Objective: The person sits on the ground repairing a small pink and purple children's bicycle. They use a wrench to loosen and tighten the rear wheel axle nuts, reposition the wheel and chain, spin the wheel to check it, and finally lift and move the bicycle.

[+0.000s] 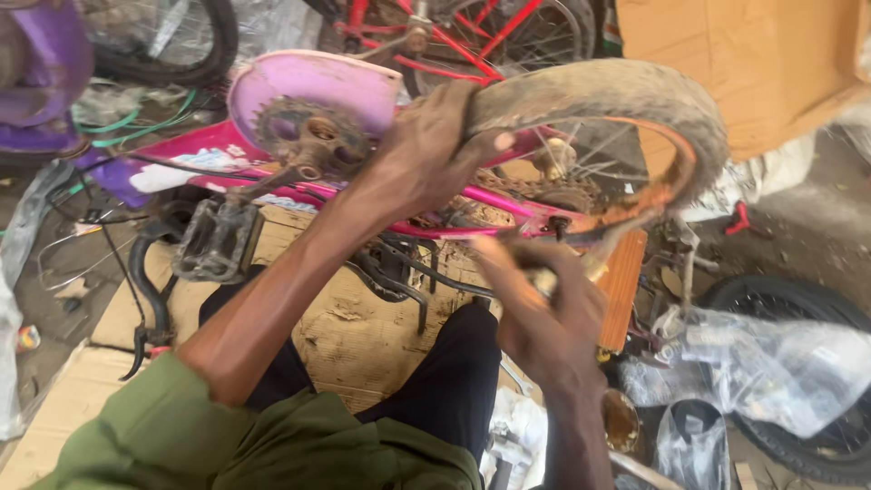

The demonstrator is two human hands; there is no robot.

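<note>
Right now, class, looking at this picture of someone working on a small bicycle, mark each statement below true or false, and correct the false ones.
1. The left hand grips the dirty tyre of the small wheel. True.
2. The bicycle frame is green. False: it is pink.
3. The right hand holds a slim tool that points up toward the orange rim. True.
4. The pedal is missing from its crank. False: a black pedal hangs at the crank's end.
5. The person sits on bare grass. False: flattened cardboard lies under the legs.
</note>
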